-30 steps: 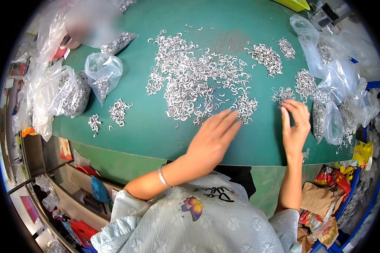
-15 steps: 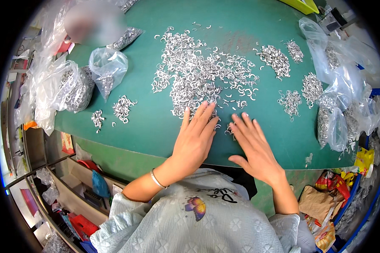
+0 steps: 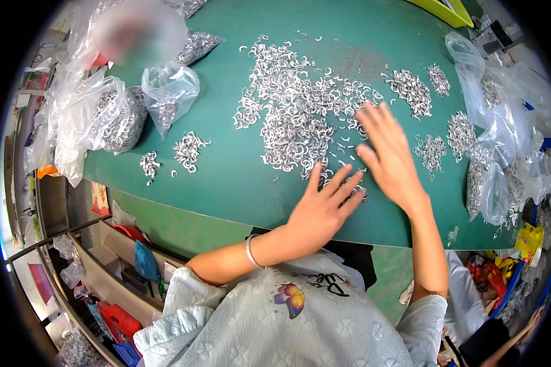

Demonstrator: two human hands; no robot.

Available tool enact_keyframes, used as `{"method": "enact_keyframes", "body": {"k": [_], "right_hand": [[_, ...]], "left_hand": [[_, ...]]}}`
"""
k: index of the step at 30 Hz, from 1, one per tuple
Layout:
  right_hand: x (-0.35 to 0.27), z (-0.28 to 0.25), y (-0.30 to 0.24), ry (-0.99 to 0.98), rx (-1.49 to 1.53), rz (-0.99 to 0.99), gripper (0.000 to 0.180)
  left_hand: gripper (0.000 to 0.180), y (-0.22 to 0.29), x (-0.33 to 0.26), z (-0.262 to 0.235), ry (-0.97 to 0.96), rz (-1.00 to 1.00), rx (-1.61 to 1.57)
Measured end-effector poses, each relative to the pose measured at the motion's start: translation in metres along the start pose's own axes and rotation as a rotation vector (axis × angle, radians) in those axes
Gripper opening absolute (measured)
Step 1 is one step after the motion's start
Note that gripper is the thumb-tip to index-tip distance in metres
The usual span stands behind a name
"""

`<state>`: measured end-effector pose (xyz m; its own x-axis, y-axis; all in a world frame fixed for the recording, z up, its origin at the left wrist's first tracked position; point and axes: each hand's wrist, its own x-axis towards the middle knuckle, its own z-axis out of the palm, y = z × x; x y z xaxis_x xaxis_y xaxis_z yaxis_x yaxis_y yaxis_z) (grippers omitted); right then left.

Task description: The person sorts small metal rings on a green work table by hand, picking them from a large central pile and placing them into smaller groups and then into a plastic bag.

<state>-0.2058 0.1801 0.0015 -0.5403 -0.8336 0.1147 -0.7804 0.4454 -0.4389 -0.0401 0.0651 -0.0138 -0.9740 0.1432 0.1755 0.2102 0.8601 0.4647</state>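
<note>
A large pile of small silvery curved metal pieces (image 3: pixel 294 116) is spread over the green tabletop (image 3: pixel 220 183). My left hand (image 3: pixel 324 211) lies at the pile's near edge, fingers spread, with several loose pieces by its fingertips. My right hand (image 3: pixel 390 160) is farther out, over the pile's right edge, its fingers stretched and slightly blurred. Neither hand visibly holds anything. Smaller heaps sit apart: one at the upper right (image 3: pixel 410 93), another at the right (image 3: pixel 431 153), and one at the left (image 3: pixel 190 151).
Clear plastic bags of metal pieces stand at the left (image 3: pixel 118 122) and right (image 3: pixel 476 183). A yellow-green bin (image 3: pixel 443 11) is at the far right corner. An open drawer (image 3: pixel 119 257) sits below the table's left. Another person's arm (image 3: pixel 520 336) shows at lower right.
My right hand has moved forward to the pile's right edge. My left hand has shifted right along the near edge. Another person has come into view at lower right.
</note>
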Motion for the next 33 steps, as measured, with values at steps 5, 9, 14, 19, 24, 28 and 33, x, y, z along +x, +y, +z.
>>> {"method": "enact_keyframes", "body": {"k": [5, 9, 14, 19, 24, 28, 33], "right_hand": [[-0.033, -0.011, -0.027, -0.271, 0.121, -0.092, 0.052], [-0.038, -0.028, -0.019, -0.428, 0.301, -0.127, 0.041], [0.011, -0.020, -0.012, -0.076, 0.303, -0.004, 0.043], [0.044, 0.020, -0.021, -0.109, -0.016, -0.219, 0.056], [0.004, -0.008, -0.028, -0.304, 0.126, -0.247, 0.053], [-0.006, -0.023, -0.014, -0.408, 0.354, -0.217, 0.035], [0.028, -0.002, -0.025, -0.119, 0.307, -0.107, 0.044]], "left_hand": [[0.035, -0.028, -0.020, -0.022, 0.119, -0.159, 0.051], [0.033, -0.036, -0.027, -0.037, 0.123, -0.245, 0.018], [0.041, -0.044, -0.006, -0.040, 0.223, -0.318, 0.049], [0.059, -0.060, 0.015, -0.032, 0.116, -0.433, 0.215], [0.047, -0.044, -0.008, -0.037, 0.054, -0.217, 0.139], [0.040, -0.040, -0.026, -0.052, -0.017, -0.112, -0.053], [0.046, -0.055, -0.002, -0.052, 0.159, -0.306, 0.033]]}}
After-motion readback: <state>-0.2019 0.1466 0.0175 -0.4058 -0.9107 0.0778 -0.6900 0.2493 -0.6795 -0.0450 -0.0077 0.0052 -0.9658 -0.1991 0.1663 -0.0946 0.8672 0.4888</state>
